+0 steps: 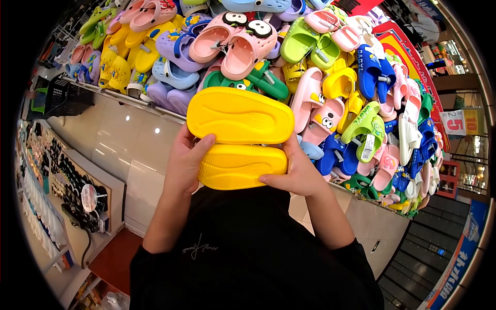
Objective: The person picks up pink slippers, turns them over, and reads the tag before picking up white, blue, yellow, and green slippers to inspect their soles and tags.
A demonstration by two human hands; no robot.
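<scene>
A pair of yellow slippers (240, 116) is held up in front of a black shirt, soles facing the camera, one above the other. My left hand (187, 157) grips them at their left ends, its thumb on the soles. At the right ends my right hand (299, 168) is closed round the pair, with its thumb on the lower sole. Just beyond them lies a heap of colourful children's slippers (248, 44), among them pink ones with big eyes, which the upper yellow sole partly overlaps.
The heaped display's metal edge (150, 107) runs behind my hands. A black basket (67, 98) stands at the upper left, above shelves of small goods (77, 191). Price signs (453, 122) hang at the right, near a dark floor grating (421, 248).
</scene>
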